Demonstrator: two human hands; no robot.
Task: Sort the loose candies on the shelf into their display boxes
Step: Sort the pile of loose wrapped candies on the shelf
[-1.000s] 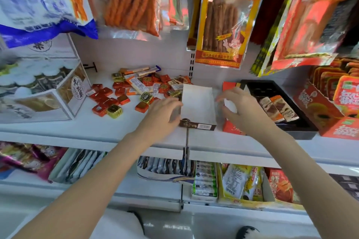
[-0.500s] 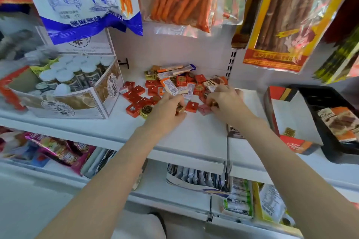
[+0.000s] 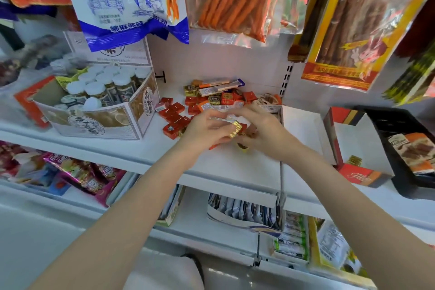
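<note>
A pile of loose candies (image 3: 211, 101), red squares, gold squares and long wrapped bars, lies at the back of the white shelf (image 3: 235, 169). My left hand (image 3: 207, 132) pinches a gold candy (image 3: 236, 128) at the pile's front edge. My right hand (image 3: 261, 132) curls over the pile beside it, fingertips close to the left hand's. Another gold candy (image 3: 243, 147) shows under its palm; whether the hand holds it is hidden. To the right, an open red and white display box (image 3: 360, 143) has one gold candy (image 3: 355, 160) inside.
A black tray (image 3: 386, 125) with brown and orange bars stands at the far right. A carton of white-capped jars (image 3: 98, 113) stands left of the pile. Snack bags hang just above the shelf. Lower shelves hold more packets.
A second ago both hands were at the white box, which now stands to the right. They moved left to the pile, and my left hand has picked up a gold candy.
</note>
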